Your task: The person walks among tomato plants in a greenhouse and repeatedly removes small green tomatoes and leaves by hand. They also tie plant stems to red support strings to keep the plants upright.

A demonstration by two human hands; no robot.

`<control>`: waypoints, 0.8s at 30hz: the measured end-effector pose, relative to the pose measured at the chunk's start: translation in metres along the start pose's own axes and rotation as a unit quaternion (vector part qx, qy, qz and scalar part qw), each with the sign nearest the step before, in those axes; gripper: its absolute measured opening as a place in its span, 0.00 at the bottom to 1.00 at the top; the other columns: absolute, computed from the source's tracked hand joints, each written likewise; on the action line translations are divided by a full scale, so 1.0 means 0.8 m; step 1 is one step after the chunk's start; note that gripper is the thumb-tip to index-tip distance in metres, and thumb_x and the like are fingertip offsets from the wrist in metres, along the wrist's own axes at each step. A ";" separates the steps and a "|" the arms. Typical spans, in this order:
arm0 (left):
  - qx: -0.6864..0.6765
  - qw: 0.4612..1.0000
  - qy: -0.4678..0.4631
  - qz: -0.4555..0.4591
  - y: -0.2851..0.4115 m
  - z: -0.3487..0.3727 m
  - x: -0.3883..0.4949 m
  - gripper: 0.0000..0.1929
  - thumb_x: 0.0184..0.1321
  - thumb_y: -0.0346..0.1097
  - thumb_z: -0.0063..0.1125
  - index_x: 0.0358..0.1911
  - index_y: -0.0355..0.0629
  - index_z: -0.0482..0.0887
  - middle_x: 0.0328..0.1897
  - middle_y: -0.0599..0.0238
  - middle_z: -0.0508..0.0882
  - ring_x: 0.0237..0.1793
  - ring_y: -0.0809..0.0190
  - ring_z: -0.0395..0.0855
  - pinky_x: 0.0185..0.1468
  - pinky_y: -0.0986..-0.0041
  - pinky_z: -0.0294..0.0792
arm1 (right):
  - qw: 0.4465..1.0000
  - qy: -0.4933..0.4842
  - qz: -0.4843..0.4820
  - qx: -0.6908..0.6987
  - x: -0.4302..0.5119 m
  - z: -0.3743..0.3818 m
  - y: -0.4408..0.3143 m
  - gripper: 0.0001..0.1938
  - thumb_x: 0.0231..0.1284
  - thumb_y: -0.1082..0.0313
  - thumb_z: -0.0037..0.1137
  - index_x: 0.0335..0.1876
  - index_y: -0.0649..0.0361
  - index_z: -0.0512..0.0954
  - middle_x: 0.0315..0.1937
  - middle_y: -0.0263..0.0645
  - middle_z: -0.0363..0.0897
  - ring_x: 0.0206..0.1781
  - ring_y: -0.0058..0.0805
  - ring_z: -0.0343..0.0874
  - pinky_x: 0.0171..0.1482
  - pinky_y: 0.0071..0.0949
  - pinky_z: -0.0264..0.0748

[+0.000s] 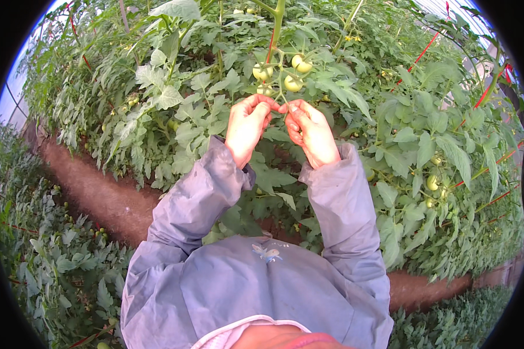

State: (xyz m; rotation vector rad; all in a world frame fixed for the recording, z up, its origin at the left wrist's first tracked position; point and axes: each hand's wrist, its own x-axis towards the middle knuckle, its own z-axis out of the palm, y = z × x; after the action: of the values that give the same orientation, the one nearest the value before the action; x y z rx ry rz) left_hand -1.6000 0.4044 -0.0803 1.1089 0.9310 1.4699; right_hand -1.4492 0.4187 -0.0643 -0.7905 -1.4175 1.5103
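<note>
Both hands meet at the lower end of a tomato truss [281, 72] hanging in front of me. My left hand [249, 126] pinches the truss from the left, its fingertips just below a pale green tomato [265, 90]. Thumb and forefinger of my right hand [311, 131] close on the thin stem tip from the right, and the fingertips of the two hands almost touch. Above them hang more unripe tomatoes, one at the left [262, 71], one at the right [293, 83] and one higher up [301, 64]. What lies between the fingertips is mostly hidden.
A thick main stem [279, 22] rises behind the truss beside a red string [270, 47]. Dense tomato foliage [187, 126] surrounds my hands. Other green tomatoes [432, 182] hang at the right. Bare soil paths [100, 187] run between the rows on both sides.
</note>
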 end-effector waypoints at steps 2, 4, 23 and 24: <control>-0.019 1.000 -0.001 0.002 -0.002 -0.002 0.001 0.09 0.66 0.31 0.43 0.39 0.39 0.80 0.22 0.77 0.70 0.19 0.79 0.60 0.22 0.85 0.51 | 1.000 0.009 -0.015 0.004 -0.001 0.003 0.003 0.10 0.74 0.66 0.38 0.43 0.63 0.72 0.21 0.25 0.62 0.19 0.12 0.55 0.21 0.15 0.52; -0.053 0.999 -0.004 -0.004 -0.004 -0.003 0.001 0.09 0.65 0.32 0.45 0.37 0.39 0.82 0.22 0.78 0.72 0.22 0.80 0.64 0.23 0.85 0.55 | 1.000 0.012 -0.019 0.018 0.000 0.004 0.008 0.10 0.73 0.68 0.37 0.43 0.64 0.71 0.21 0.26 0.63 0.19 0.12 0.56 0.21 0.15 0.53; 0.579 0.695 -0.278 0.324 -0.098 0.028 -0.091 0.27 0.54 0.40 0.58 0.58 0.37 0.74 0.62 0.56 0.74 0.64 0.52 0.70 0.69 0.59 0.57 | 0.791 0.175 0.225 0.541 -0.101 -0.033 0.180 0.19 0.75 0.52 0.28 0.57 0.50 0.70 0.57 0.33 0.73 0.60 0.28 0.72 0.60 0.34 0.71; 0.582 0.697 -0.294 0.299 -0.100 0.029 -0.095 0.33 0.55 0.47 0.58 0.64 0.38 0.69 0.67 0.56 0.70 0.69 0.51 0.64 0.73 0.54 0.49 | 0.823 0.200 0.224 0.482 -0.106 -0.033 0.179 0.20 0.75 0.52 0.27 0.60 0.51 0.68 0.59 0.35 0.71 0.62 0.30 0.70 0.63 0.36 0.68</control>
State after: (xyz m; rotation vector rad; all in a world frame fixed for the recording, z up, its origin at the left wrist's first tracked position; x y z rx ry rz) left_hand -1.5527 0.3434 -0.1622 2.8402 1.0460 0.6778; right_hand -1.4171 0.3601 -0.2193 -0.7210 -0.0396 1.9692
